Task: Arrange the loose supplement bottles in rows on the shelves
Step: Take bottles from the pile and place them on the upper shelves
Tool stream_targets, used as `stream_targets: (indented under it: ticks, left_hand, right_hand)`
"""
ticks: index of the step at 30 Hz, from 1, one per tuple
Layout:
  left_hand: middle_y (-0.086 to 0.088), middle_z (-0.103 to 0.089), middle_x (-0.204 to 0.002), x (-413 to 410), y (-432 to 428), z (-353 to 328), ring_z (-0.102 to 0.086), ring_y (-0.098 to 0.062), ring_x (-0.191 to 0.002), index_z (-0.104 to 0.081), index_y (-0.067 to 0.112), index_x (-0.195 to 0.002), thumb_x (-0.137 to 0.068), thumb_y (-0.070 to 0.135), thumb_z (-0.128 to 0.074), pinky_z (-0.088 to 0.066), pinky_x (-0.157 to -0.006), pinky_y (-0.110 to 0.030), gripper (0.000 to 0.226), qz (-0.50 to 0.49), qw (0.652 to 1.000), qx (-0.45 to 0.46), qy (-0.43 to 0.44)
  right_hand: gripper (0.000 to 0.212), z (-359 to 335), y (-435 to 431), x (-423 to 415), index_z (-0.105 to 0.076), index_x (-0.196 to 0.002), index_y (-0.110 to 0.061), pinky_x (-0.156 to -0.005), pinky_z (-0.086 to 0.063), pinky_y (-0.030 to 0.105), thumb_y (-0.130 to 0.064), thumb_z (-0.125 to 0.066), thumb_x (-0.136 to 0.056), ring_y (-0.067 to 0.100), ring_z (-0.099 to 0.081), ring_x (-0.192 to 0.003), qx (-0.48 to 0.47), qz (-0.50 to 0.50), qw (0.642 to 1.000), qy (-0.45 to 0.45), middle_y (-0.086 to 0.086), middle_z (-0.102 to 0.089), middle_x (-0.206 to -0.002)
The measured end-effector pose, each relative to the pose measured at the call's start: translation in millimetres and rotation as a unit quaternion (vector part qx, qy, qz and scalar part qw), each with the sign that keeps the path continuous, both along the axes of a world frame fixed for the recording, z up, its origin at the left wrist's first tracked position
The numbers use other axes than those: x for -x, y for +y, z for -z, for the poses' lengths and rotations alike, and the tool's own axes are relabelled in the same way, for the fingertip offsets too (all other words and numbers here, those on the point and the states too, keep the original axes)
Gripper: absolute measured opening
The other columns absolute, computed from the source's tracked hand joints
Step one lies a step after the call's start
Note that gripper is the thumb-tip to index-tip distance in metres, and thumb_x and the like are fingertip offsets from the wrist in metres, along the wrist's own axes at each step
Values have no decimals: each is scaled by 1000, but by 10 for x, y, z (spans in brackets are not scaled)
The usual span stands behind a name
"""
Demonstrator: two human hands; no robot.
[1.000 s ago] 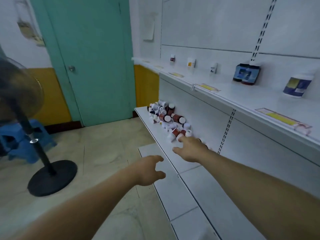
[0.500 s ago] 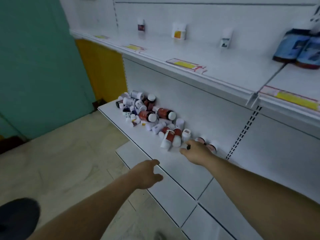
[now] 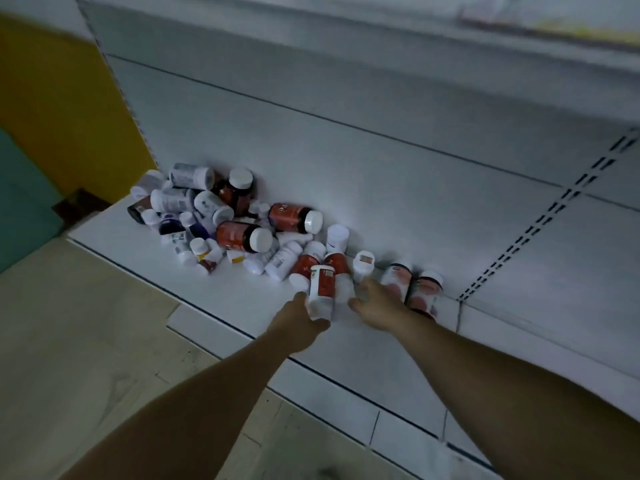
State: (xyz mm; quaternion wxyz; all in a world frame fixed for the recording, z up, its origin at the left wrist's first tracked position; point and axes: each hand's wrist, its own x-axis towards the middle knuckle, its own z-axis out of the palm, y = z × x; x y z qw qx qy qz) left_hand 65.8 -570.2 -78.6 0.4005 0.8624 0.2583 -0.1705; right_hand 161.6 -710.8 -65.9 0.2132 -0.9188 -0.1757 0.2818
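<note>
Supplement bottles (image 3: 239,220) lie heaped; left hand (image 3: 298,323) grips a red-labelled bottle (image 3: 322,289) at the heap's right. Right hand (image 3: 379,304): grip unclear. Next, stand it upright.

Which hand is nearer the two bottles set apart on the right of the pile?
Right. The right hand sits directly beside the two bottles, possibly touching; the left hand is farther left, gripping a red-labelled bottle.

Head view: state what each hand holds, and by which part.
Left hand grips a red-labelled white bottle by its lower end. Right hand is among nearby bottles; a hold cannot be told.
</note>
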Motion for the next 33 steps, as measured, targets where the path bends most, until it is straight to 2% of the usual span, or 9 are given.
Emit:
stream_targets:
  ticks: [6, 10, 14, 17, 20, 23, 26, 30, 33]
  left_hand:
    - [0, -59, -119, -224, 77, 582, -57, -23, -108, -45, 20, -126, -75, 53, -69, -46, -95, -37, 66, -60, 997, -8, -49]
    - [-4, -65, -110, -208, 142, 632, -61, -27, -101, -56, 16, -117, -80, 39, -68, -48, -92, -38, 46, -79, 993, 26, -82]
    - [-1, -64, -91, -23, 298, 584, -61, -18, -78, -59, 12, -104, -81, 26, -67, -47, -66, -26, 27, -86, 989, 47, -109]
    - [-6, -63, -93, 110, 445, 527, -58, -14, -69, -60, 9, -109, -77, 22, -69, -42, -51, -17, 36, -86, 988, 60, -116]
    - [-6, -50, -117, 199, 563, 354, -54, -16, -89, -49, 13, -127, -78, 17, -72, -44, -63, -18, 54, -93, 986, 56, -129]
    - [-1, -45, -124, 206, 630, 180, -48, -17, -107, -42, 15, -134, -78, 12, -71, -44, -82, -23, 63, -89, 980, 46, -171]
    - [5, -48, -118, 149, 629, 130, -49, -16, -108, -45, 19, -129, -77, 11, -70, -39, -85, -25, 59, -34, 983, 29, -177]
    - [4, -47, -128, 82, 563, 287, -45, -15, -114, -38, 23, -138, -77, 9, -74, -44, -92, -24, 72, 53, 979, 59, -188]
    - [6, -48, -117, 120, 527, 276, -50, -18, -109, -32, 25, -137, -79, -7, -64, -45, -79, -16, 74, -17, 966, 161, -201]
  right_hand:
    - [43, 519, 294, -47, -53, -120, -24, -83, -52, 38, -50, -33, -92, 26, -63, -99, -10, 76, 997, -5, 3, -63, -113]
    - [44, 632, 384, -51, -50, -127, -18, -78, -46, 32, -45, -36, -95, 32, -60, -104, -16, 140, 990, -14, 9, -61, -120]
    - [57, 699, 430, -19, -37, -140, -19, -81, -42, 32, -44, -52, -91, 33, -58, -112, -49, 209, 977, -6, 10, -57, -128]
    - [53, 634, 436, 54, -40, -136, -15, -80, -41, 30, -38, -55, -91, 31, -57, -110, -70, 253, 965, -15, 10, -56, -127]
    - [48, 528, 366, 225, -43, -130, -12, -75, -40, 29, -33, -59, -89, 26, -54, -94, -130, 288, 947, -55, 12, -49, -127]
    - [49, 424, 212, 441, -44, -131, -13, -81, -39, 27, -25, -63, -88, 30, -51, -103, -162, 251, 945, -137, 11, -34, -133]
    - [48, 447, 83, 558, -43, -131, -15, -89, -43, 31, -22, -62, -87, 28, -48, -112, -185, 228, 936, -194, 9, -34, -136]
    - [56, 556, -3, 587, -39, -134, -27, -96, -47, 39, -31, -65, -84, 20, -49, -112, -182, 187, 956, -133, 2, -47, -129]
    - [60, 450, -25, 650, -34, -140, -28, -94, -40, 29, -20, -64, -88, 12, -45, -110, -226, 218, 946, -83, -4, -46, -130]
